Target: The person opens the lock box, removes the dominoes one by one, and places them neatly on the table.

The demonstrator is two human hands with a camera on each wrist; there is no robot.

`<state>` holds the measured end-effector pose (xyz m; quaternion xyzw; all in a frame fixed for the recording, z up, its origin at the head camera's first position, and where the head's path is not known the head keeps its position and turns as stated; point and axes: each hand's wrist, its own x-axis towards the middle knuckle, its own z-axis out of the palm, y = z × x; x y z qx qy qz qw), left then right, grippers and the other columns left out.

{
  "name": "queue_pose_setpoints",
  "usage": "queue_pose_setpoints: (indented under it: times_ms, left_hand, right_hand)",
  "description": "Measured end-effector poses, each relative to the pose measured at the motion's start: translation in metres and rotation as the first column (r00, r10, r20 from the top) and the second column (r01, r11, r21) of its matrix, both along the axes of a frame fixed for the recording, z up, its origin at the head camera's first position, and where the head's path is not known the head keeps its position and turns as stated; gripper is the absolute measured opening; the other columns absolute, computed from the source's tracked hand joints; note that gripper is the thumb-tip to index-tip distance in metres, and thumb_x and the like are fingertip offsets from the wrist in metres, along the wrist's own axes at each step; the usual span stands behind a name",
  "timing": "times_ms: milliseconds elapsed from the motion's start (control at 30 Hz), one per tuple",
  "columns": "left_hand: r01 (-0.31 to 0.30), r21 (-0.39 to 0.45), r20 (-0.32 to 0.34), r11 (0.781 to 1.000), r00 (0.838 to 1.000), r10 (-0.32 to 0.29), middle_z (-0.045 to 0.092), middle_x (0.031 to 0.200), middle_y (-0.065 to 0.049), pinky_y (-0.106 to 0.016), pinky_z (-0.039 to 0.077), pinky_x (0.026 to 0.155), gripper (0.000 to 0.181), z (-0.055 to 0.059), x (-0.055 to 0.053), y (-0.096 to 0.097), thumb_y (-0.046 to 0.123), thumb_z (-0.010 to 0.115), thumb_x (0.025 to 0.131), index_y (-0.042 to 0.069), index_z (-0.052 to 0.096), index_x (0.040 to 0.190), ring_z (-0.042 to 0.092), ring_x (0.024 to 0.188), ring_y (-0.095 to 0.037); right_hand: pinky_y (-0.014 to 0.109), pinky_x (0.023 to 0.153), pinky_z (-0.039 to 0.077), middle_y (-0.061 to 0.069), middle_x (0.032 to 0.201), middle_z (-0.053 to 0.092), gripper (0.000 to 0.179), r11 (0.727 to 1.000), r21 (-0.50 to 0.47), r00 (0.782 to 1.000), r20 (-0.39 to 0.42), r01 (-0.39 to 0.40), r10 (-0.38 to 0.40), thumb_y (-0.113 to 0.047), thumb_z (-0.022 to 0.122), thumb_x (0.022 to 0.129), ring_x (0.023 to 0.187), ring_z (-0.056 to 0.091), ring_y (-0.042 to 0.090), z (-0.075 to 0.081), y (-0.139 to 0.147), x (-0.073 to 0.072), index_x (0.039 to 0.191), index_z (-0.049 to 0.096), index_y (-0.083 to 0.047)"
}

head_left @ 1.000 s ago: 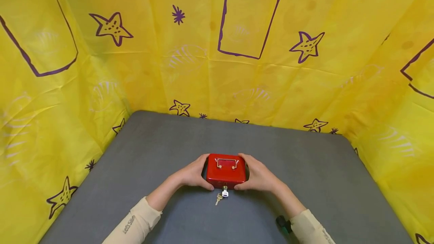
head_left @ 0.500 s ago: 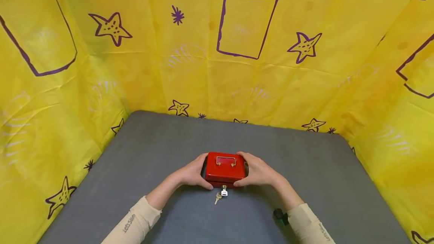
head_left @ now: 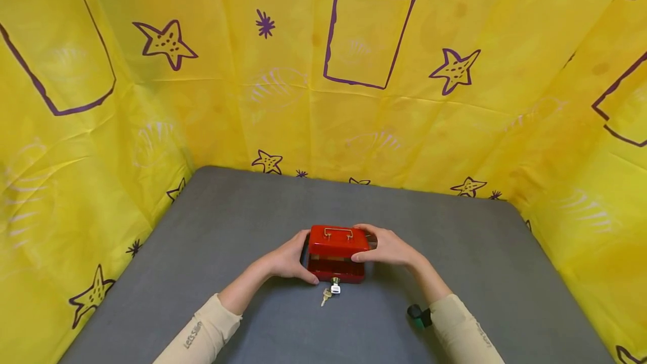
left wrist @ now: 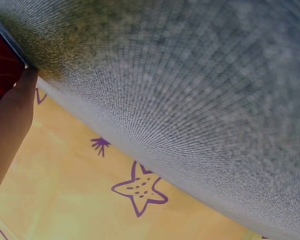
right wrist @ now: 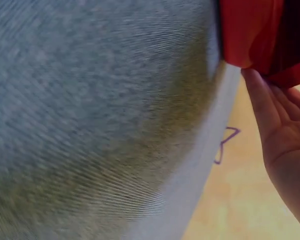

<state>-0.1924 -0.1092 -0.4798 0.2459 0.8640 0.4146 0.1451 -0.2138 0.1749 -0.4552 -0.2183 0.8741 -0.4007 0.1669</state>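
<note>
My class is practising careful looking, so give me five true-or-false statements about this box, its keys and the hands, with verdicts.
1. The box is partly open. True.
2. The right hand holds the raised lid. True.
3. Both hands are clear of the box. False: the left hand grips its side.
4. The keys are behind the box. False: the keys are at its front.
5. The handle is on the lid. True.
</note>
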Motion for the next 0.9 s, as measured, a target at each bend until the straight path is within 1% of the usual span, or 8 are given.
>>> queue_pose_setpoints:
  times_ms: [100, 233, 333, 433, 600, 733, 900]
  left_hand:
    - [-0.008, -0.004, 0.011, 1.000, 1.000, 0.008, 0.041, 0.126, -0.005, -0.043, 0.035, 0.097, 0.098, 0.001, 0.001, 0.001, 0.029, 0.086, 0.060, 0.008, 0.028, 0.135, 0.041, 0.113, -0.021]
    - [-0.019, -0.029, 0.023, 0.999, 1.000, 0.019, 0.041, 0.127, -0.006, -0.044, 0.035, 0.098, 0.098, 0.001, 0.001, 0.001, 0.031, 0.085, 0.061, 0.008, 0.027, 0.136, 0.041, 0.114, -0.022]
    - [-0.025, -0.044, 0.024, 0.999, 0.999, 0.026, 0.040, 0.129, -0.006, -0.045, 0.035, 0.098, 0.099, 0.000, 0.001, 0.002, 0.032, 0.084, 0.061, 0.008, 0.026, 0.137, 0.041, 0.115, -0.022]
    - [-0.030, -0.044, 0.023, 0.999, 0.999, 0.031, 0.040, 0.129, -0.007, -0.044, 0.035, 0.098, 0.099, -0.001, 0.000, 0.002, 0.033, 0.085, 0.060, 0.008, 0.026, 0.136, 0.040, 0.115, -0.022]
    - [-0.023, -0.031, 0.013, 0.999, 1.000, 0.024, 0.041, 0.128, -0.009, -0.043, 0.036, 0.098, 0.098, -0.002, 0.001, 0.002, 0.033, 0.085, 0.059, 0.006, 0.028, 0.134, 0.041, 0.115, -0.022]
    - [-0.024, -0.027, -0.001, 0.999, 1.000, 0.024, 0.042, 0.126, -0.011, -0.043, 0.036, 0.098, 0.097, -0.001, 0.002, 0.001, 0.033, 0.085, 0.059, 0.002, 0.029, 0.132, 0.042, 0.115, -0.023]
    - [-0.029, -0.046, -0.015, 0.998, 0.999, 0.029, 0.043, 0.125, -0.012, -0.043, 0.037, 0.097, 0.095, 0.000, 0.002, 0.002, 0.035, 0.084, 0.060, 0.000, 0.031, 0.130, 0.043, 0.113, -0.024]
  right_hand:
    - [0.036, 0.082, 0.043, -0.001, 0.113, 0.059, 0.060, 0.998, -0.058, 1.000, 0.001, 0.013, -0.013, -0.041, 0.068, 0.078, 0.100, 0.055, 0.016, -0.001, 0.001, -0.003, 0.130, 0.048, -0.019]
    - [0.037, 0.082, 0.041, 0.000, 0.113, 0.059, 0.054, 0.997, -0.069, 0.999, -0.013, 0.039, -0.040, -0.041, 0.066, 0.081, 0.099, 0.053, 0.018, -0.002, 0.001, -0.005, 0.128, 0.051, -0.019]
    - [0.036, 0.081, 0.041, -0.001, 0.114, 0.059, 0.053, 0.996, -0.054, 0.998, -0.014, 0.067, -0.068, -0.044, 0.064, 0.081, 0.099, 0.052, 0.017, -0.003, 0.000, -0.006, 0.127, 0.053, -0.021]
    - [0.034, 0.082, 0.045, 0.002, 0.115, 0.059, 0.053, 0.991, -0.088, 0.995, 0.027, 0.097, -0.095, -0.046, 0.061, 0.082, 0.098, 0.054, 0.018, -0.004, -0.002, -0.007, 0.127, 0.054, -0.018]
    - [0.035, 0.084, 0.049, 0.010, 0.120, 0.057, 0.055, 0.972, -0.177, 0.981, 0.141, 0.156, -0.132, -0.045, 0.058, 0.086, 0.102, 0.057, 0.023, -0.006, -0.005, -0.008, 0.126, 0.054, -0.009]
    - [0.037, 0.084, 0.049, 0.013, 0.120, 0.056, 0.058, 0.958, -0.192, 0.966, 0.188, 0.212, -0.176, -0.046, 0.056, 0.087, 0.105, 0.057, 0.026, -0.006, -0.008, -0.009, 0.127, 0.052, -0.004]
    - [0.039, 0.082, 0.049, 0.019, 0.118, 0.057, 0.063, 0.934, -0.197, 0.942, 0.222, 0.297, -0.252, -0.045, 0.054, 0.088, 0.100, 0.060, 0.030, -0.004, -0.012, -0.012, 0.127, 0.049, 0.004]
